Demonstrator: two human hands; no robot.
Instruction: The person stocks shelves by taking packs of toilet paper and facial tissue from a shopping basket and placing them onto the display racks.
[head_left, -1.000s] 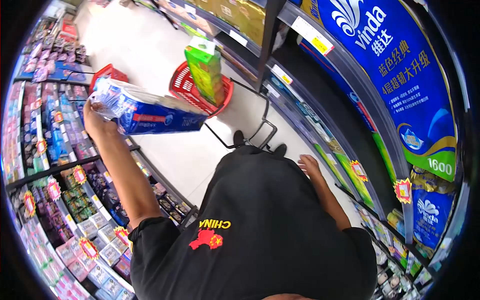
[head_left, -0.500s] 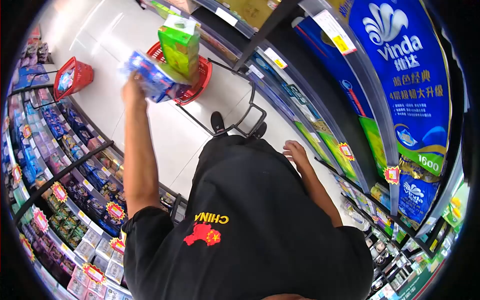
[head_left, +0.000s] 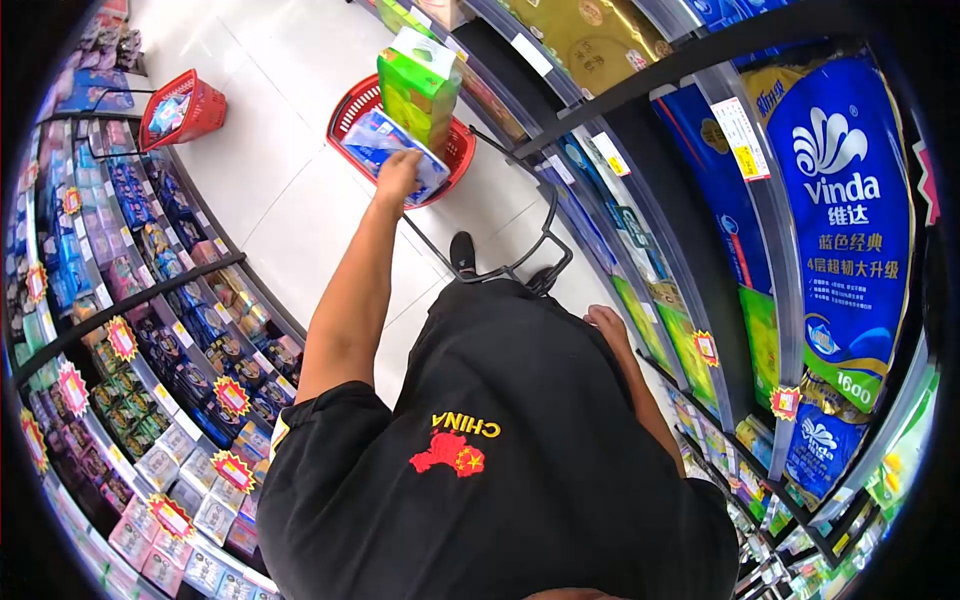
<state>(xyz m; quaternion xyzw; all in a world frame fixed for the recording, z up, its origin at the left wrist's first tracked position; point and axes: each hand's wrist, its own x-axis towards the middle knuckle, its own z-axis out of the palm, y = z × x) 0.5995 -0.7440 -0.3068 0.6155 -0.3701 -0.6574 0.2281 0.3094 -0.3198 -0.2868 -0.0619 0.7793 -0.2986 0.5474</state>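
Note:
My left hand [head_left: 399, 177] reaches down into a red shopping basket [head_left: 458, 172], its fingers closed on the near edge of a blue-and-white plastic-wrapped pack [head_left: 375, 137]. That pack lies tilted within the basket, beside a tall green pack with a white top [head_left: 420, 92] that sticks up above the rim. A long dark handle [head_left: 525, 262] extends from the basket toward my feet. Beside my right hip, my right hand [head_left: 607, 324] hangs near the shelving with its fingers loosely apart and nothing in them.
Shelves with large blue Vinda packs [head_left: 838, 230] rise close on my right. To my left, a curved-looking shelf run holds rows of small packs [head_left: 215, 515]. Another red basket [head_left: 205, 108] with items inside stands on the white tiled floor [head_left: 290, 215] at upper left.
My left hand has lowered the blue-and-white pack from the basket's left side into it, still gripping it. The view has shifted, so the baskets sit further right. My right hand stays by my hip.

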